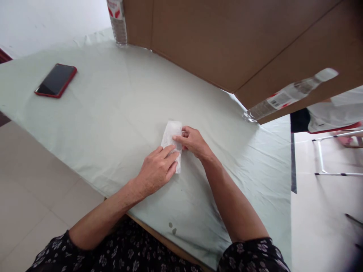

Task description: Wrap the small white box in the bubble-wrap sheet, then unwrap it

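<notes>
A folded white tissue (172, 130) lies on the pale green tablecloth, long and narrow, its surface a little creased. My left hand (159, 166) rests on its lower part with the fingers stretched out, pressing lightly from the left. At the right edge, my right hand (194, 142) pinches the tissue, thumb on top and the other fingers curled at its side. The fingers hide part of the tissue's lower half.
A phone in a red case (56, 80) lies at the far left. Behind stands a large cardboard panel (204, 41), with one water bottle (118, 28) at its left and another bottle (286, 96) at its right. Beyond the table's right edge are a metal-framed stool (320, 155) and a seated person.
</notes>
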